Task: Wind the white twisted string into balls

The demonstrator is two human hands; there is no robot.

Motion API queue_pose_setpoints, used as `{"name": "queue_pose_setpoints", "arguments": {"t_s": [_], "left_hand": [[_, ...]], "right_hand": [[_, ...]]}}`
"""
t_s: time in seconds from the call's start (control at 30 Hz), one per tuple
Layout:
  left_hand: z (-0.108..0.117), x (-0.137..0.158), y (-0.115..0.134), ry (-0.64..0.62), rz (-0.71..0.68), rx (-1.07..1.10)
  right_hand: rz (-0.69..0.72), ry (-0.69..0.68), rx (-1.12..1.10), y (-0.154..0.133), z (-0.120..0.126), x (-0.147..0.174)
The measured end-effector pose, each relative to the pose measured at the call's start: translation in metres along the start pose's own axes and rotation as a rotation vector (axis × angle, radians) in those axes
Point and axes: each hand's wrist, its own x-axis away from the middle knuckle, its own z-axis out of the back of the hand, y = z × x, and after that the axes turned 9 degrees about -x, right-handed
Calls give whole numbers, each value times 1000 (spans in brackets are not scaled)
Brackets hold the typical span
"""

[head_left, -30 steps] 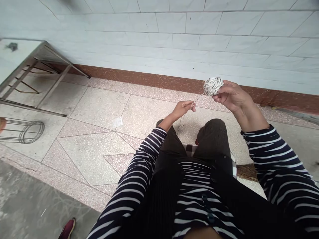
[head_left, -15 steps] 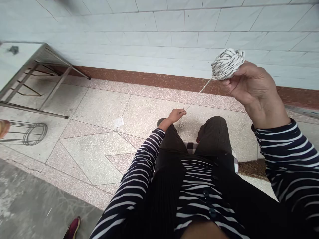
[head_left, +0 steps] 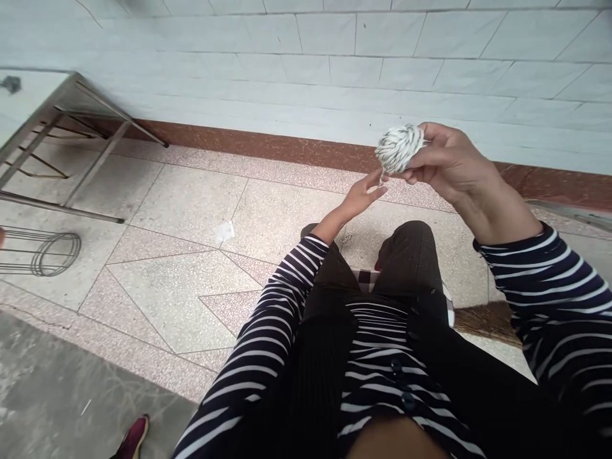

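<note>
My right hand (head_left: 447, 156) grips a wound ball of white cord (head_left: 400, 148) flecked with dark strands, raised in front of the tiled wall. Thumb and fingers clasp the ball from its right side. Just below and left of it, my left hand (head_left: 364, 196) is at the short length of cord (head_left: 381, 180) hanging from the ball. That cord passes between its thumb and fingers, which look loosely closed around it. A small loose heap of cord (head_left: 346, 239) lies on the floor between my knees.
A metal-legged table (head_left: 36, 95) stands at the left by the wall. Near it lies a wire frame with round hoops (head_left: 56, 254). A scrap of white paper (head_left: 224, 231) is on the floor. Straw broom bristles (head_left: 488, 323) show at my right. A person's red shoe (head_left: 134, 437) appears lower left.
My left hand has risen from near my knee to just under the ball, so the cord span between hands is much shorter. My right hand has brought the ball left and slightly down.
</note>
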Motion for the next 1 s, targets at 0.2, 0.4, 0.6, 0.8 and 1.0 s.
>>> {"name": "queue_pose_setpoints", "arguments": {"t_s": [0.2, 0.4, 0.6, 0.8, 1.0], "left_hand": [[-11, 18, 44, -99, 42, -66], [13, 50, 55, -229, 7, -370], [46, 28, 53, -231, -82, -434], [46, 26, 53, -317, -34, -179], [22, 25, 27, -284, -15, 134]], "right_hand": [[291, 135, 367, 20, 50, -37], [14, 353, 978, 75, 83, -41], [-263, -15, 588, 140, 66, -1], [-530, -211, 353, 130, 83, 0], [-506, -331, -57, 126, 81, 16]]}}
